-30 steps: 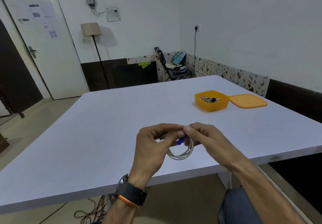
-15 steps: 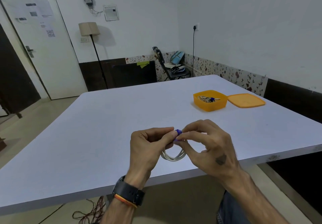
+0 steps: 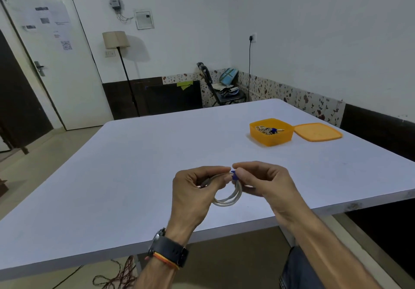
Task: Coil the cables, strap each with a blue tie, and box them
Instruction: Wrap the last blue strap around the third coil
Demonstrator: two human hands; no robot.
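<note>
White cable (image 3: 226, 200), already coiled, is held above the table (image 3: 125, 165) by the left hand (image 3: 193, 190); its loop hangs below the grip. Blue tie (image 3: 233, 174), loose a second ago, is now pinched around the strands by the right hand (image 3: 267, 183). Only boxing in the orange box (image 3: 271, 139), far beyond the grip, seems left.

**Even indoor light, wide-angle bend at the edges**

Soft, cool light fills the room with no glare. The counter (image 3: 157, 165) is evenly lit, with faint shadows beside the orange box (image 3: 271, 134). The lamp (image 3: 115, 39) casts a pale shadow on the wall. The door (image 3: 51, 53) and walls curve at the frame's edges. Detail is slightly soft throughout.
</note>
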